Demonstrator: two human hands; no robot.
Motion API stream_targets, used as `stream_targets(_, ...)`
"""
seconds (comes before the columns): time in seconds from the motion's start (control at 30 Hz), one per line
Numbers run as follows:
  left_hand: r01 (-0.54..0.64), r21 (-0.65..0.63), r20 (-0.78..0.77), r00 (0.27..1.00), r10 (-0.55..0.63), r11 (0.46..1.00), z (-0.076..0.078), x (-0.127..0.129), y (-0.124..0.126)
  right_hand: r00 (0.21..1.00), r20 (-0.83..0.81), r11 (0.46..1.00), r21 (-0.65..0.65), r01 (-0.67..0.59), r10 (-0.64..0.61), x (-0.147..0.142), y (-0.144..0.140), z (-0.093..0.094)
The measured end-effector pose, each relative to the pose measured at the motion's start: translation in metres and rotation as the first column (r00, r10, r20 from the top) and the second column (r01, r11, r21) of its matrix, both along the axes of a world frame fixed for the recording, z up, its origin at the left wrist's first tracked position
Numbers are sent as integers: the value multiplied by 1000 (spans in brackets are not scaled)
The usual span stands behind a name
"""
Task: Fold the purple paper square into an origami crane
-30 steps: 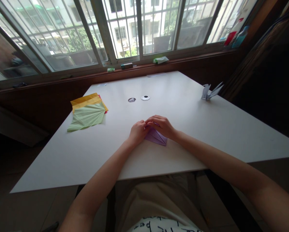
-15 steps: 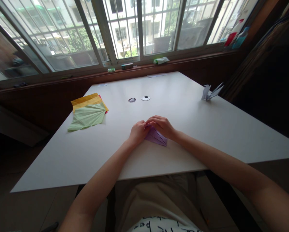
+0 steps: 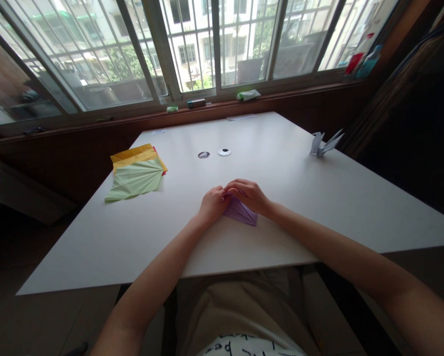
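A room in a flat or home is shown, used here as a paper-craft corner. A plain white table [image 3: 318,198] is set against a dark wooden sill [image 3: 266,96] under wide barred windows [image 3: 192,44], through which apartment blocks and trees are seen. Household bottles [image 3: 363,54] and small odds and ends are kept on the sill, while coloured sheets [image 3: 136,170] and a folded crane [image 3: 323,143] are laid out on the table.

Bright daylight from the far windows [image 3: 214,44], glaring off the white table [image 3: 281,163]. Dim near corners. Wide-angle bending at the edges.
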State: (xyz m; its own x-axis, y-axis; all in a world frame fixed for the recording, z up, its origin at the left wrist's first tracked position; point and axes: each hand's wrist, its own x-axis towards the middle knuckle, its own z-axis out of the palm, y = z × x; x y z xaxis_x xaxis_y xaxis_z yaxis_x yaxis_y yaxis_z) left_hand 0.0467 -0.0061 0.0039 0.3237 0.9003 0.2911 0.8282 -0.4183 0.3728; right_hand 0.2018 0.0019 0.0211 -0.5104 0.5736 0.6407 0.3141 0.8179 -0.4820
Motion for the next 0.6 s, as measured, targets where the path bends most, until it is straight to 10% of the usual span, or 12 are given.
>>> stream_targets(0.6,-2,12,4,1000,2,1000,-2,-1,1,999,30,1000,-14,15,-14,-1,0,1)
